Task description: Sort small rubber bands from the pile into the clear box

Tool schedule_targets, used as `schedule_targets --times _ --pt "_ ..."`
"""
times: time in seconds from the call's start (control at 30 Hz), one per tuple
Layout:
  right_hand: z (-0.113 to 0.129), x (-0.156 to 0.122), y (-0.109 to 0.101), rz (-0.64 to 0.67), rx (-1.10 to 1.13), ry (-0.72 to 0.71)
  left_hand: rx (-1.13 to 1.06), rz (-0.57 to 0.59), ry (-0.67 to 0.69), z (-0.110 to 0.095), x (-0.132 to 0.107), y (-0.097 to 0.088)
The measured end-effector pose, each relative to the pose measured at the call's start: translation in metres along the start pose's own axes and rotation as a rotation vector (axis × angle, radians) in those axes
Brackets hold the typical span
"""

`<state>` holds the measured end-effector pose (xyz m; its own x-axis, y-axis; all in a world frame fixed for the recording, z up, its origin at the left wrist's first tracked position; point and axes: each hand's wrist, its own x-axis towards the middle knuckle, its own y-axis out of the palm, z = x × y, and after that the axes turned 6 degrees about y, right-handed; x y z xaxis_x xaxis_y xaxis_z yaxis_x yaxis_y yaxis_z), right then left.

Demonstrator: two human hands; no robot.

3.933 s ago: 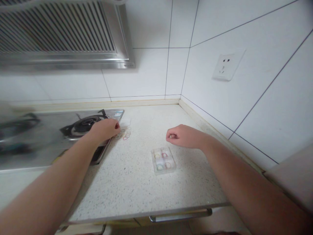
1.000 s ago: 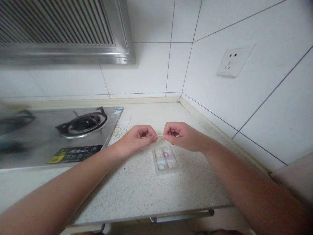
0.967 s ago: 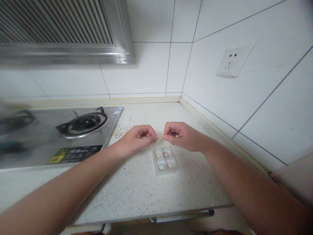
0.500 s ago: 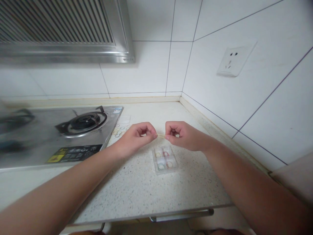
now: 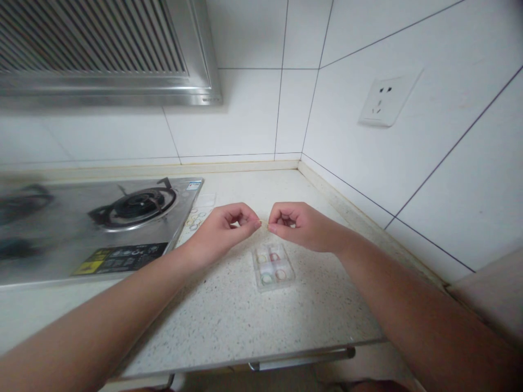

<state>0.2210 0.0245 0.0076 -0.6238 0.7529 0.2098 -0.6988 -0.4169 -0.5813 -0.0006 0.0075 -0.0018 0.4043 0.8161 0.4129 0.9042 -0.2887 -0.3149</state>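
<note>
Between my two hands a thin yellowish rubber band (image 5: 264,222) spans a short gap. My left hand (image 5: 231,227) pinches one end of it with thumb and forefinger. The other end is pinched by my right hand (image 5: 300,226), its remaining fingers curled in. Just below the hands, on the counter, lies a clear plastic box (image 5: 273,267) divided into compartments, with pale, red, green and orange bands in them. Several loose bands (image 5: 195,219) are scattered beside my left hand, partly hidden by it.
A steel gas stove (image 5: 122,239) with a black burner (image 5: 139,204) takes up the left side. A clear flat lid-like piece (image 5: 206,200) lies beyond the loose bands. The range hood (image 5: 180,92) hangs above, and a socket (image 5: 379,102) is on the right tiled wall.
My hands have come slightly closer together, so the stretch of band between them is shorter. The view has shifted a little.
</note>
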Motion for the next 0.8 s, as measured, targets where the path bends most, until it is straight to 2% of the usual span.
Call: schedule_targets --times 0.43,0.8 --pt "-0.0018 0.0007 0.0006 -0.044 0.062 0.004 0.036 0.048 -0.039 0.0028 0.0003 0.0019" --pt "-0.0059 0.0011 -0.0009 -0.146 -0.028 -0.032 0.047 0.1 -0.1 -0.002 0.0003 0.0022"
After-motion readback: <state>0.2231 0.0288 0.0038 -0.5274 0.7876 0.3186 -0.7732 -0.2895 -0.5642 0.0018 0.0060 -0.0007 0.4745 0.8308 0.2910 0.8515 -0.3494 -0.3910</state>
